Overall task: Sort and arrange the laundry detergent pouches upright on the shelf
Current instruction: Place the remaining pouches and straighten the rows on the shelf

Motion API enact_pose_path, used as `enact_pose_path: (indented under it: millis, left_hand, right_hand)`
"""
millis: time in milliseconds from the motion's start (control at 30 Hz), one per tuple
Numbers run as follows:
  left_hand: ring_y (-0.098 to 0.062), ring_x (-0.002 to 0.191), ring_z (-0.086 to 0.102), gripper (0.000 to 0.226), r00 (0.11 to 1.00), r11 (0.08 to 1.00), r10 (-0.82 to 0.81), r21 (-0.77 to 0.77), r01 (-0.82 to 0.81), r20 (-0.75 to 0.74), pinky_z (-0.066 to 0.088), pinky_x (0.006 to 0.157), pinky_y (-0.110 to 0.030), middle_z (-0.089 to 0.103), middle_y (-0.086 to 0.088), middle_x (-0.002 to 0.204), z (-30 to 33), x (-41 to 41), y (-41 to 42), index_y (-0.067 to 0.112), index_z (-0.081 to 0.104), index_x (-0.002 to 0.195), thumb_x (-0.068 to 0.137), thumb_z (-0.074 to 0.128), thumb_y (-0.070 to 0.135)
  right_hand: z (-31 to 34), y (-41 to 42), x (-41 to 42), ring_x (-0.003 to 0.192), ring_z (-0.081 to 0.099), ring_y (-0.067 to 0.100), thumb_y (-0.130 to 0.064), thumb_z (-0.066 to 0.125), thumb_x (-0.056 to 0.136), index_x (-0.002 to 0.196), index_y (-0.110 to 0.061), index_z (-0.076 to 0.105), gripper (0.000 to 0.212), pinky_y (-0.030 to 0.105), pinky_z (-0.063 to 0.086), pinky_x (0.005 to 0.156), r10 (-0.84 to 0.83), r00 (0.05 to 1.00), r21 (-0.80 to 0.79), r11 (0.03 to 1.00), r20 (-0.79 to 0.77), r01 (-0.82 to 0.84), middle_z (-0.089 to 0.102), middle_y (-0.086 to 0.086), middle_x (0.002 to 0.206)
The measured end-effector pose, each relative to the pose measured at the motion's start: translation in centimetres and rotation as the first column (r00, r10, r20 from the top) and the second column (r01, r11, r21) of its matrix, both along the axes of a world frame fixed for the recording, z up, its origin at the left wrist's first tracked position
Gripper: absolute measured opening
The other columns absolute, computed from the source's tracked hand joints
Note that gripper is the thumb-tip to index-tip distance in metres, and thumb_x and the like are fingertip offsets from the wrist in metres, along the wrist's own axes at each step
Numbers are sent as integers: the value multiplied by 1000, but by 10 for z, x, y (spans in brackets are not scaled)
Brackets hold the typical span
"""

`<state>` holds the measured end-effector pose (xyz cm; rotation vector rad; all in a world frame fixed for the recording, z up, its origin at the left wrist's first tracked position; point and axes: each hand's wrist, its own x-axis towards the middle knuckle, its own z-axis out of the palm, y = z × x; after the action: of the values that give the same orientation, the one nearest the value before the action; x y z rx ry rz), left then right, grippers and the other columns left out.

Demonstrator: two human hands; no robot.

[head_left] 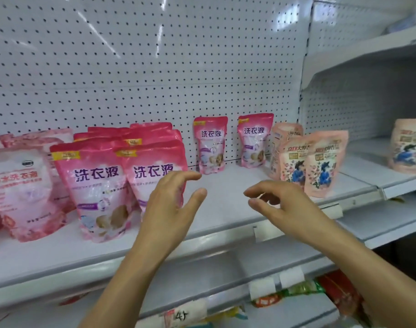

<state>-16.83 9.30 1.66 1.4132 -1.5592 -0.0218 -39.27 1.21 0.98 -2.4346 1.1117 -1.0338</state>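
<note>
— Where are the pouches, and why in clumps?

— All on the shelf (226, 209), grouped by kind. Toward its left end the big pink pouches (121, 185) stand in files, front ones near the front edge and more stacked behind them, so each file props itself upright. At the far left is a paler pink kind (19, 185). Two small pink pouches (210, 145) lean against the pegboard (154, 67) at the back edge, apart from each other. The peach pouches (313, 162) stand close together toward the right end.

— And the hands?

— Both empty, fingers spread and curled. The left hand (171, 204) is just in front of the right edge of the nearest big pink pouch; whether a fingertip touches it I can't say, the hand hides that edge. The right hand (285, 204) hovers over the bare middle of the shelf, well short of the peach ones.

— So what's the step?

— My guess: the bare stretch between the hands is where the small pair should come forward, or the left hand is squaring up the pink file first.

— Any risk?

— They look soft and floppy; a nudge could topple the file.
</note>
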Motion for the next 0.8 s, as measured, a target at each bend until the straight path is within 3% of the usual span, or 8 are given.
enact_pose_path:
  millis: [100,200,300,400,500,600,700,800]
  left_hand:
    - [-3,112,53,24,1000,998,30,-46,-30,5,44,99,-33,59,20,116,2,-9,-25,32,63,115,91,63,33]
    - [-6,115,54,23,991,995,81,-73,-73,110,41,104,-40,61,20,119,3,-23,-51,36,62,115,92,61,38]
    - [-3,115,52,24,973,987,124,-128,-100,197,33,105,-30,61,21,118,6,-37,-74,37,62,117,93,59,42]
    - [-3,110,55,27,976,984,112,-160,-82,189,35,99,-27,62,21,114,13,-45,-95,34,64,115,91,57,42]
    - [-4,106,57,26,988,991,54,-126,-35,148,43,96,-31,62,16,112,28,-52,-121,29,64,117,92,61,36]
    - [-3,112,54,32,997,999,49,-21,-47,68,43,97,-26,60,15,120,44,-51,-155,29,61,123,91,66,32]
    - [-5,118,52,40,995,993,77,82,-81,58,42,100,-27,57,12,130,55,-47,-189,28,55,130,92,64,35]
    - [-11,128,47,46,990,982,115,142,-126,86,40,105,-34,51,7,140,71,-42,-237,24,49,137,94,61,33]
  right_hand:
    - [12,-39,12,89,61,-5,-35,61,91,109,-34,69,19,32,53,85,51,998,-5,999,-37,-52,67,-23,101]
    - [33,-77,19,87,60,-5,-35,61,92,109,-33,69,19,31,54,83,77,995,-33,996,-68,-80,67,-22,98]
    - [55,-113,21,84,61,-5,-32,62,92,105,-29,71,16,28,54,80,95,991,-68,992,-99,-102,68,-20,94]
    - [73,-143,21,81,62,-4,-29,64,91,103,-25,72,15,26,53,77,98,986,-105,988,-132,-112,69,-16,91]
    - [94,-176,20,83,63,0,-25,66,90,103,-20,73,15,26,53,78,99,978,-136,983,-186,-125,71,-11,92]
    - [119,-218,18,85,62,1,-23,68,89,106,-21,71,17,22,50,78,82,966,-148,982,-244,-120,70,-9,97]
    - [141,-262,16,98,62,11,-27,69,88,112,-22,69,24,31,50,90,29,931,-150,985,-364,-89,68,-7,109]
    - [156,-295,15,112,55,17,-39,69,85,123,-19,62,43,30,43,93,-12,868,-144,987,-496,-69,59,0,126]
